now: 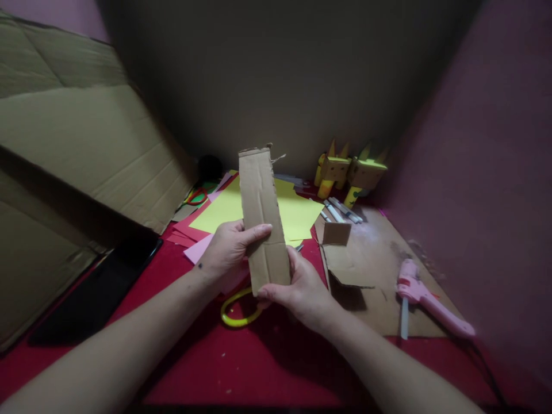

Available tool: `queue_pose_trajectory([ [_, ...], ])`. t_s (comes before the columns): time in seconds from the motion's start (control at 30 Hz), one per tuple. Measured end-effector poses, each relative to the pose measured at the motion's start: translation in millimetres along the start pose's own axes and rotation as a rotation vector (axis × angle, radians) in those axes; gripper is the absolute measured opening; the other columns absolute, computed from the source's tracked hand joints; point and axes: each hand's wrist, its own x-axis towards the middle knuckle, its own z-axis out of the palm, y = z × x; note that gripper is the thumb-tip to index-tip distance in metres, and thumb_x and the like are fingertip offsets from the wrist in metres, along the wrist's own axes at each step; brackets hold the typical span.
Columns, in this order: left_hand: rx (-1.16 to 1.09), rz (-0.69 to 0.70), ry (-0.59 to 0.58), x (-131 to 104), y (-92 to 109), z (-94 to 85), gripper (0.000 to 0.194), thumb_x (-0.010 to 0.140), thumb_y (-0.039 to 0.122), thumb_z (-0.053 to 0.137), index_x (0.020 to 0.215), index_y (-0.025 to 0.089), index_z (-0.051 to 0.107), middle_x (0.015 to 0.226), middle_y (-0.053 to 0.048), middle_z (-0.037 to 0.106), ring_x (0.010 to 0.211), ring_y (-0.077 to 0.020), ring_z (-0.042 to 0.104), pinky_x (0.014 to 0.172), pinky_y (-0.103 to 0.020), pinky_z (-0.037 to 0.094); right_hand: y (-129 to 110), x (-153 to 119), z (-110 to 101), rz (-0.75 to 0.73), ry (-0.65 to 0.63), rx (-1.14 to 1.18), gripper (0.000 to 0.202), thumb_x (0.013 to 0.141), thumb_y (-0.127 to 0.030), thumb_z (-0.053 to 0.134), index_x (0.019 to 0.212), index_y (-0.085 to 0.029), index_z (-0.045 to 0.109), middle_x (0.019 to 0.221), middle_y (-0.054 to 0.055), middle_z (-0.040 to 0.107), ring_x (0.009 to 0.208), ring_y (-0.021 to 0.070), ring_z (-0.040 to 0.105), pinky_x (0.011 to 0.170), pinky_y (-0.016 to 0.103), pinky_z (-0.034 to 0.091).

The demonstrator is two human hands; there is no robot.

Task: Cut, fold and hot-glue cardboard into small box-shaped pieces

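Observation:
A long strip of cardboard [261, 195] with a torn top edge is held up nearly upright in the middle of the view. My left hand [230, 247] grips its left side, the thumb lying across the front. Lower down, my right hand [302, 287] pinches the bottom right corner, thumb in front and fingers behind. A crease runs across the strip between the two thumbs. Beneath the hands lies a pair of scissors with a yellow handle [237, 322]; its blades are mostly hidden. Behind the strip are sheets of yellow paper [219, 210].
A pink glue gun [416, 287] rests on a cardboard sheet [388, 247] at right, near a folded cardboard piece [345, 259] and several markers [340, 210]. Two cardboard animal figures [336, 169] stand behind. Large cardboard [86, 138] leans at left above a black flat object [99, 287].

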Motion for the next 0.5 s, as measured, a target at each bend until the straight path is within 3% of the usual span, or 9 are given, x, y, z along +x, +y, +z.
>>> queue_pose_trajectory([
  [0.33, 0.095, -0.112, -0.212, 0, 2, -5.4, 0.025, 0.062, 0.020, 0.082, 0.084, 0.013, 0.072, 0.073, -0.006, 0.075, 0.064, -0.0191, 0.069, 0.056, -0.025, 0.056, 1, 6, 2, 0.017, 0.020, 0.068, 0.051, 0.059, -0.015, 0.079, 0.101, -0.022, 0.052, 0.078, -0.004, 0.064, 0.061, 0.0145, 0.063, 0.057, 0.029, 0.056],
  [0.43, 0.069, -0.131, -0.210, 0, 2, -5.5, 0.027, 0.065, 0.019, 0.080, 0.089, 0.012, 0.070, 0.074, -0.006, 0.075, 0.063, -0.0189, 0.069, 0.059, -0.026, 0.058, -9, 3, -3, -0.091, 0.012, -0.042, 0.047, 0.072, -0.028, 0.074, 0.112, -0.021, 0.050, 0.099, 0.004, 0.066, 0.081, 0.0178, 0.067, 0.072, 0.034, 0.058],
  [0.5, 0.040, -0.140, -0.224, 0, 3, -3.9, 0.034, 0.066, 0.018, 0.080, 0.097, 0.011, 0.067, 0.078, -0.008, 0.076, 0.066, -0.0215, 0.071, 0.061, -0.029, 0.060, -26, -8, -14, -0.184, 0.067, -0.263, 0.036, 0.086, -0.031, 0.058, 0.119, -0.020, 0.049, 0.110, 0.009, 0.064, 0.095, 0.0201, 0.065, 0.082, 0.039, 0.057],
])
